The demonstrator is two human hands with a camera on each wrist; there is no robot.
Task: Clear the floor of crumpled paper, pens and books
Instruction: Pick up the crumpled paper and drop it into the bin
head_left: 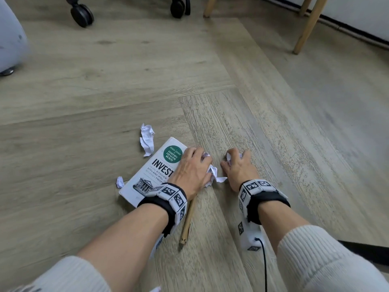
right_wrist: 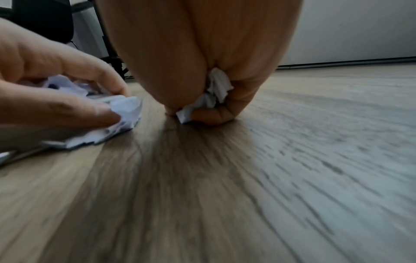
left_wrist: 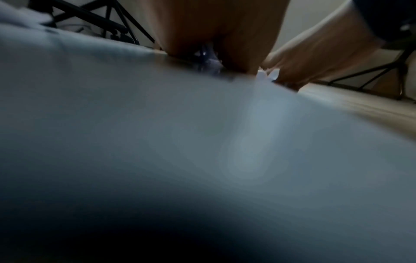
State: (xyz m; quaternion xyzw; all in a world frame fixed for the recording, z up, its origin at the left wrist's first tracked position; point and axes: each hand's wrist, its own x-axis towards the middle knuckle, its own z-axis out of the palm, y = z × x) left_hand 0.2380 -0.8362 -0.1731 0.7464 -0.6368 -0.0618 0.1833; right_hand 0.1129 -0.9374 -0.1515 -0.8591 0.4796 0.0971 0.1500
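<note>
A white book (head_left: 151, 173) with a green circle on its cover lies on the wood floor. My left hand (head_left: 192, 167) rests partly over its right edge and grips a crumpled paper (head_left: 212, 172), the same paper (right_wrist: 121, 110) seen in the right wrist view. Just to the right, my right hand (head_left: 239, 167) is curled round a second crumpled paper (right_wrist: 213, 92) pressed against the floor. A larger crumpled paper (head_left: 147, 139) lies beyond the book's top left corner. A small scrap (head_left: 120, 182) sits at the book's left side. A gold pen (head_left: 188, 222) lies under my left wrist.
Black chair castors (head_left: 82, 14) stand at the far top of the floor. Wooden furniture legs (head_left: 309, 26) stand at top right by a white wall base. A grey rounded object (head_left: 10, 39) is at the left edge. A black cable (head_left: 264, 262) trails from my right wrist.
</note>
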